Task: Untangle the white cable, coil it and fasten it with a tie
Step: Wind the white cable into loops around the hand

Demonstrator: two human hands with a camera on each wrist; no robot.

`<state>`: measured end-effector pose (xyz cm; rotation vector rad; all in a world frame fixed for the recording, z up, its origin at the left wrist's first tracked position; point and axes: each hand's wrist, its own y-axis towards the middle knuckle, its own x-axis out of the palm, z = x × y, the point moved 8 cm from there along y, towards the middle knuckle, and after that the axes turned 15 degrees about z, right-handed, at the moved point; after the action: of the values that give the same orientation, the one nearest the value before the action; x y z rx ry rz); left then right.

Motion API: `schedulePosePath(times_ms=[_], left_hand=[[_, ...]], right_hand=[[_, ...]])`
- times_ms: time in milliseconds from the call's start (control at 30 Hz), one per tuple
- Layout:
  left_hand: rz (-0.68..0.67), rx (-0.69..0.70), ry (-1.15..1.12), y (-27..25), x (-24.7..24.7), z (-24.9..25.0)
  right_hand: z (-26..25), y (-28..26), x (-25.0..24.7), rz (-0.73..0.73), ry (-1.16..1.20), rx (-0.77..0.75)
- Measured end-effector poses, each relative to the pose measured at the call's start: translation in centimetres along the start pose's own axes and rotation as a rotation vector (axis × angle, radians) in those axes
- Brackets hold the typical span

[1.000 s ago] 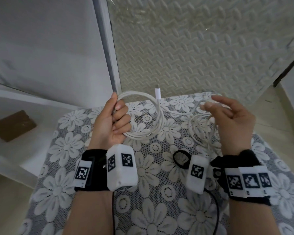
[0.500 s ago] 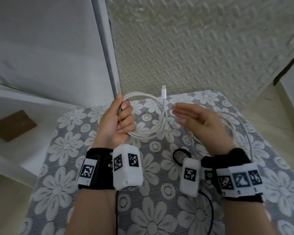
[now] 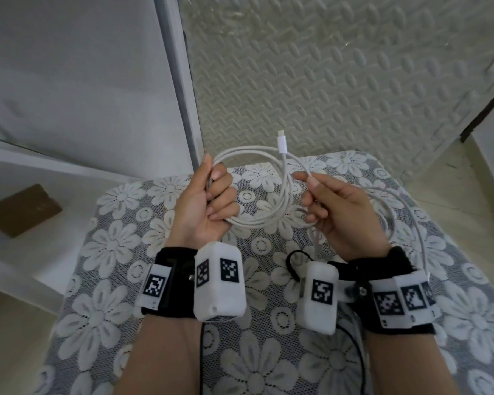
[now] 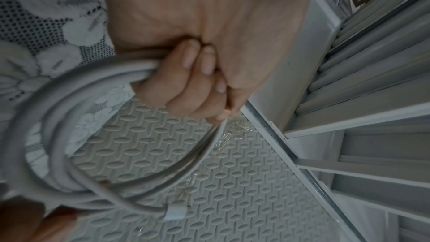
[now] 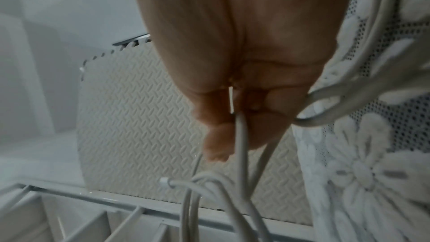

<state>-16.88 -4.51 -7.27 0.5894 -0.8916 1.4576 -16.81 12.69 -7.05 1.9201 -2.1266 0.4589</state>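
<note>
My left hand [image 3: 211, 195] grips one side of a coil of the white cable [image 3: 280, 206], fingers curled round several loops [image 4: 69, 84]. The coil hangs above the table between my hands, and its white plug [image 3: 282, 141] sticks up at the far side. My right hand [image 3: 322, 201] holds a strand of the cable [image 5: 241, 144] between thumb and fingers just right of the coil. The loose rest of the cable [image 3: 411, 220] trails in loops past my right wrist onto the table. A black tie loop [image 3: 293, 263] lies on the cloth between my wrists, partly hidden by the wrist camera.
The small table wears a grey lace cloth with white flowers [image 3: 268, 360]. A padded embossed panel [image 3: 325, 81] leans behind it. A white ledge at left carries a brown block [image 3: 23, 209]. Black wrist-camera cords [image 3: 354, 346] run along my forearms.
My right hand went from open and flat near the coil to holding a strand beside it. The coil and plug have shifted slightly right and up; the left hand's grip is unchanged.
</note>
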Motion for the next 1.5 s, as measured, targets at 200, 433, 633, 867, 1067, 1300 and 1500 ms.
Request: schedulePosePath(times_ms=[200,433,633,867,1067,1300,1500], left_hand=[[-0.035,-0.008,-0.102,0.4,-0.3,0.1],[-0.08,-0.052,-0.151,0.5,0.3,-0.6],[-0.049,-0.078,-0.113,0.3,0.5,-1.3],[-0.031,-0.13,-0.009,-0.1,1.2,-2.2],[0.03,-0.188,0.198,-0.6,0.4,-2.2],[0.07,-0.143,0.608,-0.8,-0.1,-3.2],[0.056,-0.024,0.751,-0.9,0.6,-2.9]], right_hand=[[1.3,-0.6,0.9,-0.073,-0.236,0.024],[1.2,-0.8,1.3,-0.148,-0.098,0.101],[0.5,-0.9,2.0,-0.235,-0.022,0.071],[0.3,-0.3,1.0,-0.107,-0.098,-0.001],[0.8,-0.7,1.3,-0.161,-0.185,0.053],[1.7,-1.2,1.7,-0.205,-0.411,0.056],[1.3,-1.3,1.8,-0.198,-0.406,0.022]])
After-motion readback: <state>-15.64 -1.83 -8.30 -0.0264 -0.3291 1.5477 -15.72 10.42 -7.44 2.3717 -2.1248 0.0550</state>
